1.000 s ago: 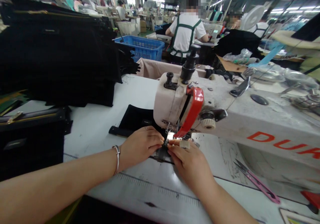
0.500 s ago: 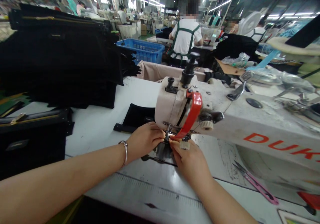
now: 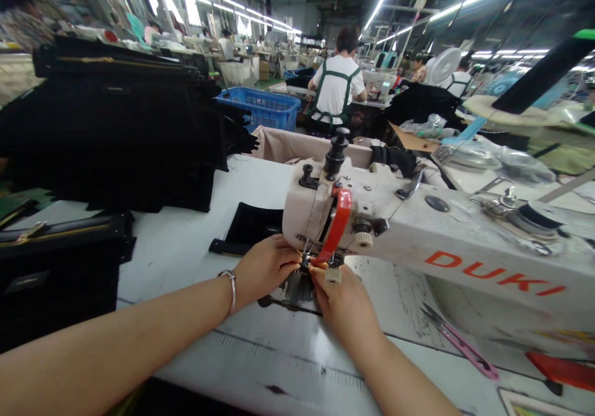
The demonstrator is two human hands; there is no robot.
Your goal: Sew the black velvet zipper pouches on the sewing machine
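A black fabric piece [image 3: 253,222] with a small label lies on the white table, partly behind the head of a sewing machine [image 3: 307,208]. My left hand [image 3: 267,268], wearing a silver bangle, pinches the near edge of the piece just left of the needle. Close by on the right, my right hand [image 3: 346,301] has its fingertips closed on that edge beside the presser foot [image 3: 305,260]. Little of the fabric shows between my fingers. The machine's red guard [image 3: 338,224] hangs just above the right fingertips.
Pink-handled thread snips [image 3: 460,341] lie right of my right hand. Tall stacks of black bag pieces [image 3: 116,131] stand at left, with another black bag piece [image 3: 60,267] nearer. Behind are a blue basket [image 3: 264,107] and a seated person [image 3: 338,84].
The view has shifted slightly, so the machine sits lower and further left. Both hands keep their places at the needle; no clear movement of the fabric shows.
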